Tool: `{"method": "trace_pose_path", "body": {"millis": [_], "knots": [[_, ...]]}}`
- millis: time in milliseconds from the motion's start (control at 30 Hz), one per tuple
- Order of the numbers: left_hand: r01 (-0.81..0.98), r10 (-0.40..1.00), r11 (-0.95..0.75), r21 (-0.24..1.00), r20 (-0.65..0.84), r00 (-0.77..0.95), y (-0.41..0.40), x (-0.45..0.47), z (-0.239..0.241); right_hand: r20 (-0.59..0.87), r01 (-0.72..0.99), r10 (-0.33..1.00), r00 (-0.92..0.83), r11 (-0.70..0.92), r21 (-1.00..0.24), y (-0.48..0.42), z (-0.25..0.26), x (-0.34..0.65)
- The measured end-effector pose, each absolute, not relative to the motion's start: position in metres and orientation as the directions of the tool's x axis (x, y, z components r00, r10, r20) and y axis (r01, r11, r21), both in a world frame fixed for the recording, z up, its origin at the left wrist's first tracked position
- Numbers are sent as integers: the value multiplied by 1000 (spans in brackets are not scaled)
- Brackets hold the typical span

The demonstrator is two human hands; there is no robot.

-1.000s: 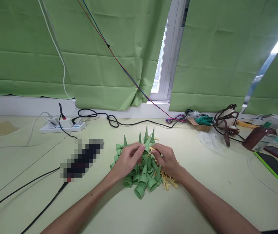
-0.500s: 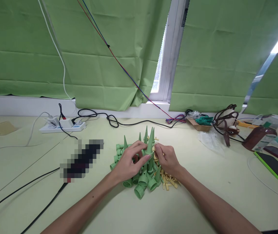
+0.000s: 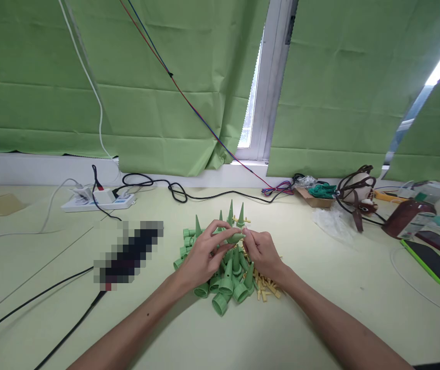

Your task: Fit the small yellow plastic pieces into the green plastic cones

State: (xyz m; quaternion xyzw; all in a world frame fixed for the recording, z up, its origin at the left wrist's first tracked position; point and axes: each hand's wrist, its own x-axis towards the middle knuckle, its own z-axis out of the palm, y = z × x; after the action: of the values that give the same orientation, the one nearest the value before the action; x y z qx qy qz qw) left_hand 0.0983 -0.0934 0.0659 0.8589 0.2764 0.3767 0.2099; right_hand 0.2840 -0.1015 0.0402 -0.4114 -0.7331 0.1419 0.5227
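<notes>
In your left hand [image 3: 205, 253], clamped and tilted, is a green cone [image 3: 235, 238], your right hand [image 3: 262, 253] pinched beside it, its hold unclear, one pegged cone [image 3: 240, 215] beyond seemingly done, heaped cones [image 3: 226, 282] and yellow pegs [image 3: 269, 288] below apparently remaining.

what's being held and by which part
The left hand holds a green cone, apparently by its wide end; for the right hand, I can't tell.

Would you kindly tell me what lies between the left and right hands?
In the head view, a tilted green cone, held by the left hand, with more green cones below.
</notes>
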Motion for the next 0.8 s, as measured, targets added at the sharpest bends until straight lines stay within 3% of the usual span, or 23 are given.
{"method": "trace_pose_path", "body": {"millis": [267,500,800], "knots": [[383,637,-770,510,574,515,-90,99,62,655,457,745,-125,629,-628,-104,44,282],[424,799,-601,677,503,329,-92,104,70,653,457,753,-86,612,-645,-103,46,281],[338,841,-507,793,369,397,-96,106,75,637,435,753,-163,635,-639,-102,42,283]]}}
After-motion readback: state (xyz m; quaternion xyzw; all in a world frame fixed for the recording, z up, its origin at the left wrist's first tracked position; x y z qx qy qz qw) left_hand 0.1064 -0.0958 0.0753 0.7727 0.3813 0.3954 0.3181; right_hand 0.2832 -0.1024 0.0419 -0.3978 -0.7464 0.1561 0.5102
